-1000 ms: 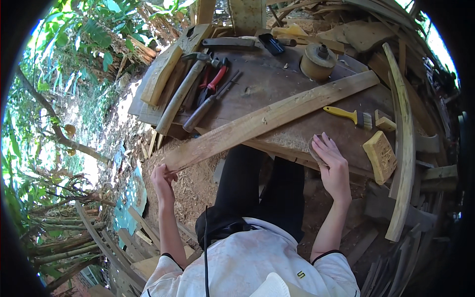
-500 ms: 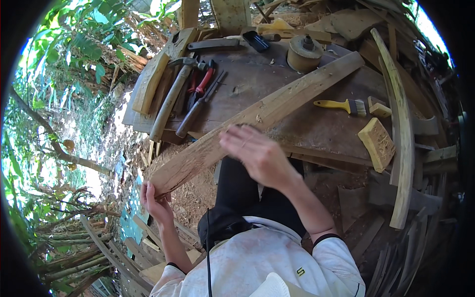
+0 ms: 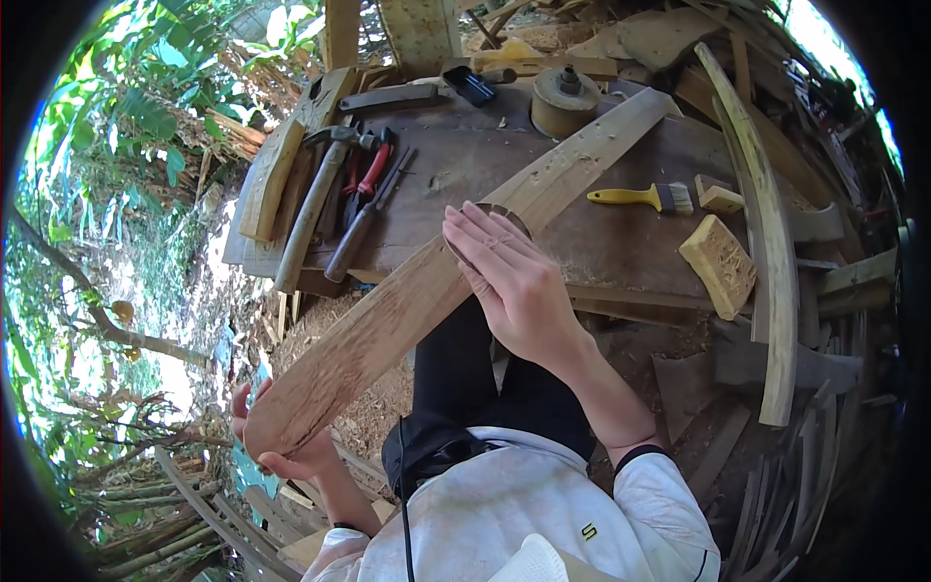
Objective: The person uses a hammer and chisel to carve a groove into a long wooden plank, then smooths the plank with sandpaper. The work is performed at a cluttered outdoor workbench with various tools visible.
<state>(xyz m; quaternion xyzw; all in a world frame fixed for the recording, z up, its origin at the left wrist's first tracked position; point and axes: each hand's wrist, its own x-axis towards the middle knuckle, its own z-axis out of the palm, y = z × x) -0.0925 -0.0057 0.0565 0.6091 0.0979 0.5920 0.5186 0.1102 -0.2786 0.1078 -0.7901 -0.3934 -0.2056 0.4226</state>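
A long wooden plank (image 3: 349, 359) runs diagonally across the workbench edge toward my lower left. My left hand (image 3: 303, 458) grips its near end, fingers curled around the side. My right hand (image 3: 509, 291) lies over the plank's middle, pressing a round, flat brown pad (image 3: 509, 218), largely hidden under the fingers. Beyond my hands lie a yellow-handled brush (image 3: 621, 197), a hammer (image 3: 310, 204), red-handled pliers (image 3: 376, 165) and a tool with a long handle (image 3: 346, 238).
The brown bench top (image 3: 465, 165) also holds a round canister (image 3: 561, 107), a dark plastic case (image 3: 470, 85) and a yellowish wood block (image 3: 716, 267). Curved wood strips (image 3: 776, 339) lie at the right. Plants (image 3: 145, 116), a branch (image 3: 107, 320) and scrap wood surround the bench.
My right hand has moved left from the bench edge onto the plank with the pad. My left hand has drawn the plank's near end down and to the left.
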